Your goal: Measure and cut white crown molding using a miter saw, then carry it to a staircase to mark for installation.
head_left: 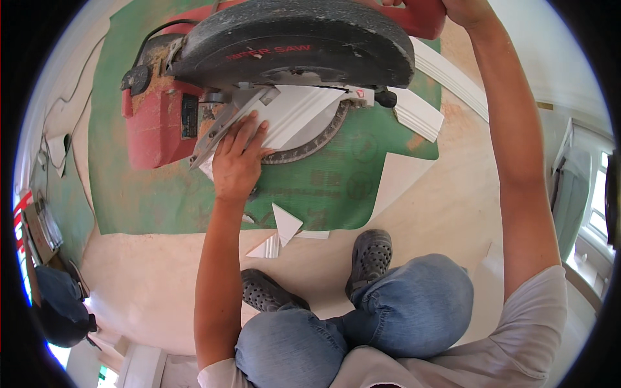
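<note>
A miter saw with a black blade guard and a red motor housing stands on a green sheet in front of me. My left hand lies over a strip of white moulding on the saw's table, its fingers stretched along the metal fence and pinning the strip there. At the top edge, my right hand is closed round the saw's red handle; the picture's edge cuts off part of it. The guard hides the blade and the strip's far end.
Triangular white offcuts lie at the green sheet's near edge, close to my shoes. A cut moulding piece and a long moulding lie right of the saw. Sawdust coats the motor. A cable runs along the left.
</note>
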{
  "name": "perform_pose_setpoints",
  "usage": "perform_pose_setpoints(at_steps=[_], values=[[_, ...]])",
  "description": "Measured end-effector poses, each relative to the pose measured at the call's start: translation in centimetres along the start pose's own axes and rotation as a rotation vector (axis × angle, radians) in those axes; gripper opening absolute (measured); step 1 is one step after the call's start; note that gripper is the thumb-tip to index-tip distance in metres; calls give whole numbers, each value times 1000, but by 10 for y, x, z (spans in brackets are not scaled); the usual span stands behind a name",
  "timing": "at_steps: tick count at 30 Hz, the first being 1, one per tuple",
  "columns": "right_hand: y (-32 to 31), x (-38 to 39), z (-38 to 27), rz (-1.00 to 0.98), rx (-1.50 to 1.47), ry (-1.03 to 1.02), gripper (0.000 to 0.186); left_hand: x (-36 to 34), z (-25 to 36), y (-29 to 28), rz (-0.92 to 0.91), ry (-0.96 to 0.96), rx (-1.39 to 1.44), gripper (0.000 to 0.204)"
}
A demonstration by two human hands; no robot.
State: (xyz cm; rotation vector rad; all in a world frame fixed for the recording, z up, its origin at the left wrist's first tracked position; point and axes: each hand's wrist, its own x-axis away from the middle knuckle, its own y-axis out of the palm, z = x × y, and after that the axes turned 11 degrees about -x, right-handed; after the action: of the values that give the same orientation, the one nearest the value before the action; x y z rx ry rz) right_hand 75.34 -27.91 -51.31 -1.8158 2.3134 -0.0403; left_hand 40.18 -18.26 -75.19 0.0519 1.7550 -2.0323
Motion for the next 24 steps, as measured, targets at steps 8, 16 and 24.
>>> perform_pose_setpoints(at_steps=[8,16,24], values=[[-5,-3,8,-46,-35,-46,51,0,0,-4,-14,29,-48,54],[-10,4,18,-44,-56,-83,49,-3,-4,0,-63,125,-89,50],[-15,14,18,-21,-69,-39,47,-21,-6,-6,-180,259,-108,53]])
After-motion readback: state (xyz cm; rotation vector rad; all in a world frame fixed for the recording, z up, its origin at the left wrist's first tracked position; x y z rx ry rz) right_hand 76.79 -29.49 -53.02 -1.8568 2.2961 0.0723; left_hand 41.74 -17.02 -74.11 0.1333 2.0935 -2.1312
